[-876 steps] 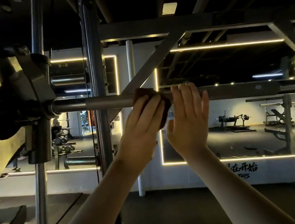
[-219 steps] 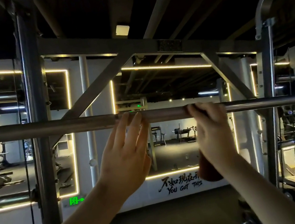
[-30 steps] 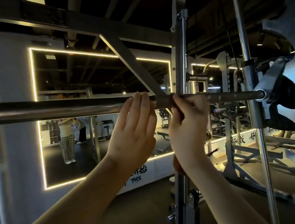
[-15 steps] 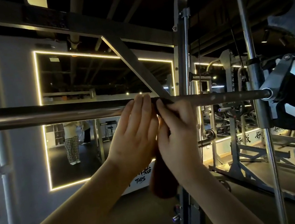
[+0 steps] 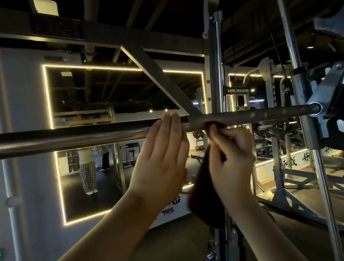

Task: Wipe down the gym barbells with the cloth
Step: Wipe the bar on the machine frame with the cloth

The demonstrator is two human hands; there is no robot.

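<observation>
Two hands at work. We are touching the stiff bar [image 5: 54,142] with our flat left hand [image 5: 162,161], our right hand [image 5: 231,159] pinching the soft, limp cloth [image 5: 204,195] just under it — probably best wrapped round.

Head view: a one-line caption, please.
Right hand pinches a dark cloth up against the barbell; left hand rests straight fingers on the barbell beside it.

Glossy smooth metal barbell [image 5: 54,141], matt rougher toward rt end; dark soft cloth [image 5: 204,195].
</observation>
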